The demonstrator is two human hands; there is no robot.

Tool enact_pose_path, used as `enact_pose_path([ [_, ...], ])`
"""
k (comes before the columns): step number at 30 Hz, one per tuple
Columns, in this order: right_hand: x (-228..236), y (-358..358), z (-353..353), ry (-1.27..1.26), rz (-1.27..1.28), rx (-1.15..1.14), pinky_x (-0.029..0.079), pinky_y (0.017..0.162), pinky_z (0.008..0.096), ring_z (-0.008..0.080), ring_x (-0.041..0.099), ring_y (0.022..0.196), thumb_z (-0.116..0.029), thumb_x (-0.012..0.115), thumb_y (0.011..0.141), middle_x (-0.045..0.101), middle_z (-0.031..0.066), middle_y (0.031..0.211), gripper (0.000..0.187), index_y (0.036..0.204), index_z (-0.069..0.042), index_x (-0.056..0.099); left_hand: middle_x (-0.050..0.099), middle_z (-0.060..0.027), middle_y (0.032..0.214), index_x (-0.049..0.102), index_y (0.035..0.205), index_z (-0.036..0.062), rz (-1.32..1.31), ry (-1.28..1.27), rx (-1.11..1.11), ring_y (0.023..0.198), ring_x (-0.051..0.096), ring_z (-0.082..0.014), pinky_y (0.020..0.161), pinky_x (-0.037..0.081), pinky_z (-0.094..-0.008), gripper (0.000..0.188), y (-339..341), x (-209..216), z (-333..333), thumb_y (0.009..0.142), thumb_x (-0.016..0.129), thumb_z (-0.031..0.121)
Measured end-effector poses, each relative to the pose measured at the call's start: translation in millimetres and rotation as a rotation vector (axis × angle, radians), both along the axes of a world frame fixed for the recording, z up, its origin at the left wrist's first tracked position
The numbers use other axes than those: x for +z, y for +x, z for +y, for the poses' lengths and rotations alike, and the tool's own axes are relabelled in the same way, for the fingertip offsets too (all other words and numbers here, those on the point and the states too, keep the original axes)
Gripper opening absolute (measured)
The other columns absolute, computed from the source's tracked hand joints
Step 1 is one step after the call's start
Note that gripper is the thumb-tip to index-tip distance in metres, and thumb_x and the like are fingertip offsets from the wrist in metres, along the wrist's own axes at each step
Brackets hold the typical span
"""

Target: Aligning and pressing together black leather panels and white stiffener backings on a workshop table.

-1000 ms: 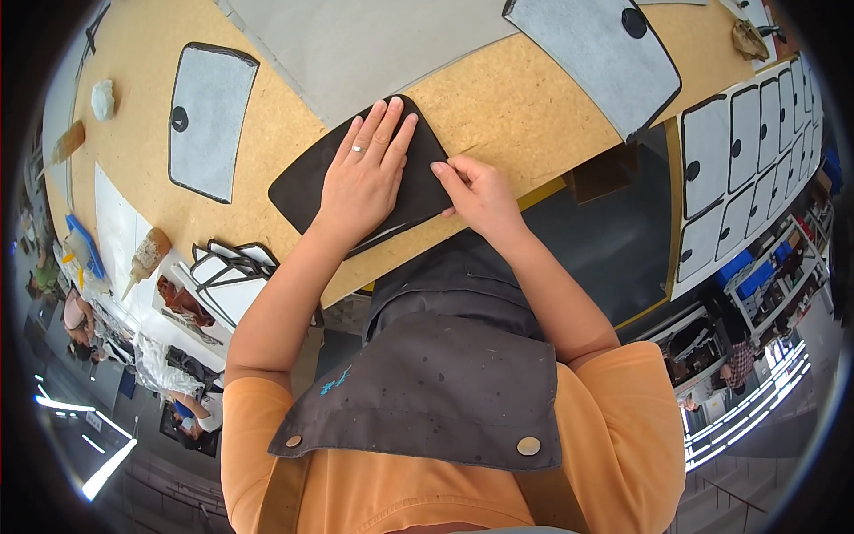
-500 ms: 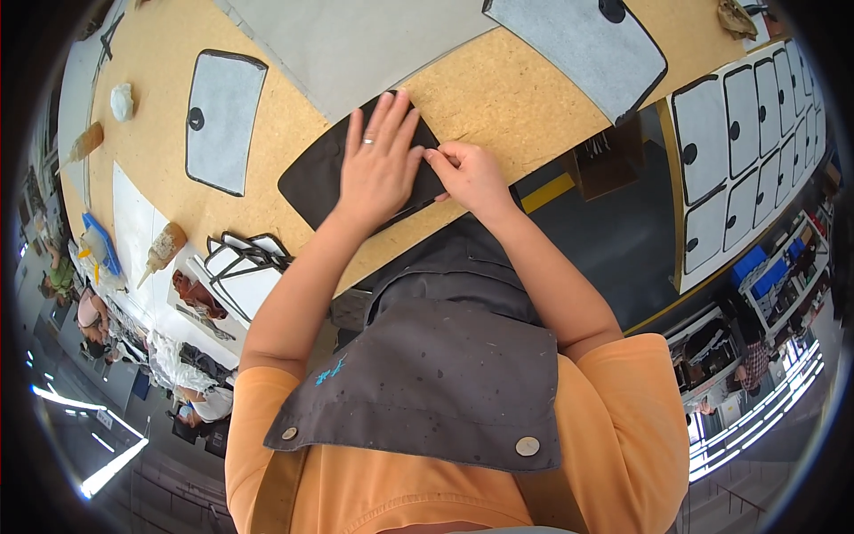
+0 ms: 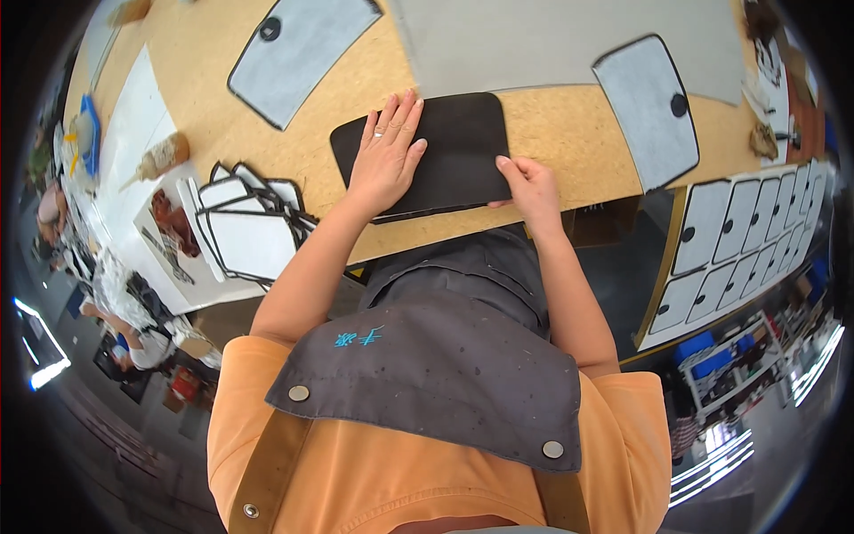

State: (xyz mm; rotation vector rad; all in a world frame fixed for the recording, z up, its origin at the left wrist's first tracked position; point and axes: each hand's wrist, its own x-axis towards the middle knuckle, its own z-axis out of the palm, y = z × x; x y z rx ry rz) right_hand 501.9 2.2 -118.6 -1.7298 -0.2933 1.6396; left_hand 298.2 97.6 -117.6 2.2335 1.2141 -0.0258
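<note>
A black panel with rounded corners (image 3: 458, 147), like leather or smooth sheet material, lies near the table's front edge. My left hand (image 3: 387, 165) rests flat on its left part, fingers stretched and slightly apart, with a ring on one finger. At the right edge, close to the near right corner, my right hand (image 3: 532, 191) pinches the panel between thumb and bent fingers. The thumb shows on top; the fingertips below are partly hidden. A thin layered edge is visible along the panel's near side.
Grey-white panels with black borders and round black spots lie at the far left (image 3: 298, 58) and right (image 3: 648, 111). Smaller black-edged pieces (image 3: 253, 240) are piled left, near a nozzle bottle (image 3: 165, 153). A grey sheet (image 3: 569, 40) lies beyond; a panel-covered board (image 3: 738, 254) stands right.
My hands are farther apart: the left lies at the panel's left part, the right at its right edge. The panel has turned squarer to the table edge. The whole view has also turned.
</note>
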Motion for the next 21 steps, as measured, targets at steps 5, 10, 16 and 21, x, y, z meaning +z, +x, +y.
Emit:
enact_pose_path([
  [5,11.0,0.6,8.2,-0.02,-0.003,0.037,0.053,0.049,0.0249,0.0128,0.059,0.055,-0.02,0.055,0.088,0.062,0.0075,0.07,0.025,0.081,0.003,0.061,0.017,-0.0076,0.148,0.023,0.141,0.0079,-0.054,-0.021,0.045,0.137,0.012,-0.0249,0.111,0.009,-0.0401,0.05,-55.8,-3.6,1.5,0.095,0.035,0.023],
  [10,11.5,1.8,10.2,-0.04,-0.052,0.067,0.053,0.049,0.0249,0.0132,0.061,0.056,-0.02,0.055,0.088,0.063,0.0082,0.072,0.023,0.082,0.002,0.061,0.019,-0.0163,0.146,0.024,0.139,0.0044,-0.437,-0.02,0.54,0.136,0.016,-0.0295,0.11,0.013,-0.0369,0.047,-108.4,8.4,-1.7,0.095,0.034,0.018],
  [16,16.2,1.8,10.7,-0.09,-0.097,0.07,0.053,0.048,0.0258,0.015,0.061,0.055,-0.019,0.055,0.088,0.064,0.0087,0.072,0.021,0.08,-0.001,0.06,0.055,-0.0144,0.116,0.051,0.117,0.0013,-0.38,0.112,0.766,0.108,0.05,-0.03,0.095,0.034,-0.0381,0.03,-115.5,17.8,-39.9,0.087,0.045,0.007],
  [21,12.5,8.2,7.2,-0.082,-0.053,0.084,0.057,0.054,0.0294,0.0129,0.064,0.066,-0.021,0.057,0.087,0.065,0.0067,0.079,0.019,0.081,-0.004,0.062,0.053,-0.0059,0.124,0.052,0.118,0.0074,-0.197,0.283,0.292,0.111,0.05,-0.0224,0.097,0.033,-0.0382,0.039,-96.5,16.8,-54.2,0.079,0.054,0.005],
])
